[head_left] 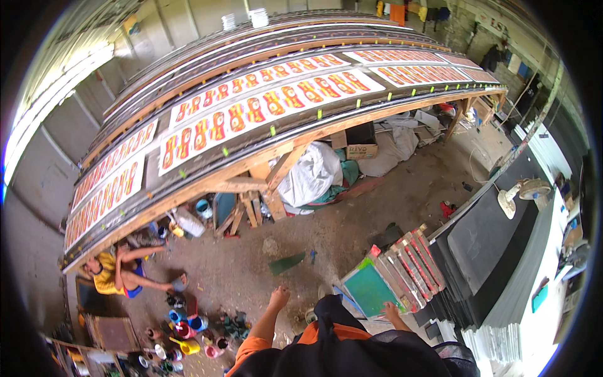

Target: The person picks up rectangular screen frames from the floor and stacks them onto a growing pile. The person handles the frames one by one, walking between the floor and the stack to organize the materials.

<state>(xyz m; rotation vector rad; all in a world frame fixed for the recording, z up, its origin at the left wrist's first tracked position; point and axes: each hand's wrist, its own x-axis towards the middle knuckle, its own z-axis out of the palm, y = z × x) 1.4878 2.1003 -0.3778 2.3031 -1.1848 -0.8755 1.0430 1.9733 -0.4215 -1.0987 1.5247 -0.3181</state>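
Note:
My right hand (392, 312) is at the near edge of a screen-printing frame (369, 288) with a green mesh, its fingers closed over the rim. This frame leans at the front of a row of wooden screen frames (411, 264) with red and whitish edges, standing on the floor. My left hand (279, 296) hangs in front of me over the floor, its fingers curled in, with nothing seen in it. Below it lies a dark green flat piece (287, 264) on the floor.
A long printing table (251, 169) carries white sheets (264, 103) with red-orange printed shapes. A person in yellow (110, 276) sits at left, near paint pots (188, 330). Dark boards (496, 251) and a fan (510, 200) stand at right. White sacks (311, 173) lie under the table.

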